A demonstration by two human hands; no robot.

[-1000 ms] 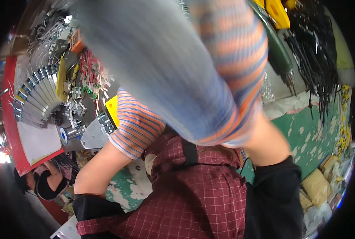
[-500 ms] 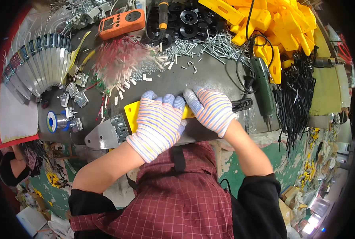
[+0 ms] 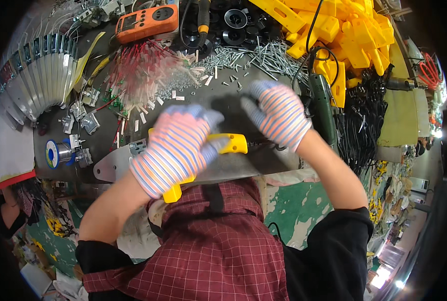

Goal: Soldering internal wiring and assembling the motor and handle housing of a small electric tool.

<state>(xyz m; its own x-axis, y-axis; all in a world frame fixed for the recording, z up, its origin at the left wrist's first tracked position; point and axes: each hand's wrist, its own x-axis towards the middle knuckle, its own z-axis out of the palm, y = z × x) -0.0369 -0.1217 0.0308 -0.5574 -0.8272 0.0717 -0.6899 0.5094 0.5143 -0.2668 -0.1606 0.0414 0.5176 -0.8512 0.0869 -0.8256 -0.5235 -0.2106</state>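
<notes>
My left hand [image 3: 176,145], in a striped knit glove, lies over a yellow plastic handle [image 3: 236,144] at the bench's near edge and grips it. Its thumb and forefinger stand apart at the handle's right end; the palm hides the middle. Yellow also shows below the wrist. A grey metal plate [image 3: 114,164] with a hole sticks out to the left of this hand. My right hand [image 3: 282,113], gloved alike, hovers over the bench to the right, thumb apart from the fingers, with nothing seen in it. Small loose screws [image 3: 233,80] lie just beyond it.
Long screws [image 3: 276,57] and red-wired parts [image 3: 138,75] are heaped behind. Yellow plastic housings [image 3: 328,30] pile up at the far right, near a green power tool [image 3: 322,100] and black cords [image 3: 359,125]. At left stand a solder spool [image 3: 58,153] and fanned metal strips [image 3: 43,75].
My right hand has left the yellow handle and lifted away to the far right, its thumb and fingers parting. My left hand has shifted left and nearer, and more of the handle's right end shows.
</notes>
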